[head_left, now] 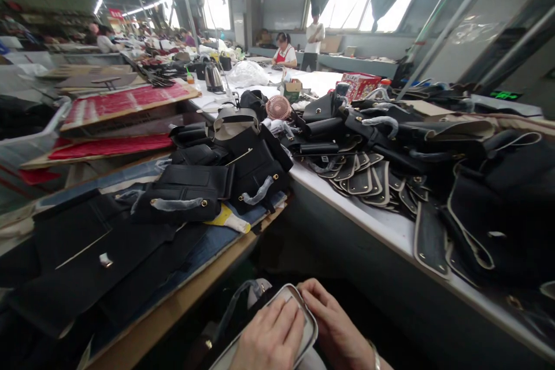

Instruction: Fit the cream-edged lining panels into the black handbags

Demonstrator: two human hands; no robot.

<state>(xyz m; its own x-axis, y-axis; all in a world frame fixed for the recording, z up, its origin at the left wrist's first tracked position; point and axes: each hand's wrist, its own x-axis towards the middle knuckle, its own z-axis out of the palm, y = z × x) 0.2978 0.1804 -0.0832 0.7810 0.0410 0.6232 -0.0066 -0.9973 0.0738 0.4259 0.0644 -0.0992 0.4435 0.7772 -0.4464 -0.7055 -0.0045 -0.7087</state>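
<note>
Low in the head view, a dark bag (225,348) with a pale-edged rim lies across my lap. Its light inner face is turned up, and a plastic-wrapped handle shows at its left. My left hand (274,335) presses on that pale face with bent fingers held together, gripping the bag near its rounded end. At the same end, my right hand (332,324) pinches the rim between thumb and fingers. Whether the right fingertips also hold something small is hidden. The lower part of the bag runs out of view.
Black bags (184,191) with wrapped handles lie on the left bench (169,324). Black pale-edged flaps (368,182) and more bags pile up on the white table (342,199) at right. A pink fan (278,107) and a kettle (213,77) stand behind. Two people are at the back.
</note>
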